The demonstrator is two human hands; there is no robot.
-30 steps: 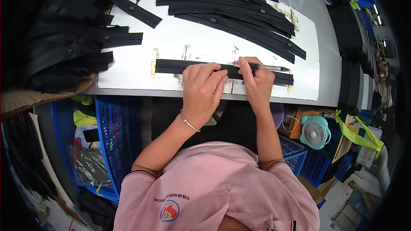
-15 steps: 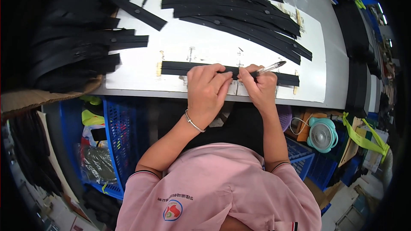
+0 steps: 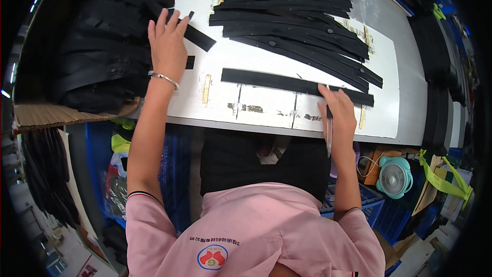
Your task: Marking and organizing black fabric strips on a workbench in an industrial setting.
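My left hand (image 3: 168, 46) is over the pile of black zippers (image 3: 107, 56) at the left, its fingers stretched out and slightly apart. Its fingertips are at a loose black zipper (image 3: 200, 37) that juts from the pile; I cannot tell if they touch it. A pen (image 3: 329, 131) with a clear barrel is tucked in my right hand (image 3: 339, 110), its length pointing back toward me. Fingers of that hand rest on the right part of a single black zipper (image 3: 271, 78), which lies slantwise on the white board (image 3: 205, 115).
Several black zippers (image 3: 297, 20) lie in a spread stack at the back of the board. Dark marks and tan tape pieces (image 3: 206, 88) show on its surface. A cardboard edge (image 3: 77, 115) borders the left pile. Below the table's right side stands a turquoise fan (image 3: 394, 178).
My left hand has left the single zipper and moved up-left to the pile. That zipper has shifted away from me. The pen in my right hand has swung to point back toward me.
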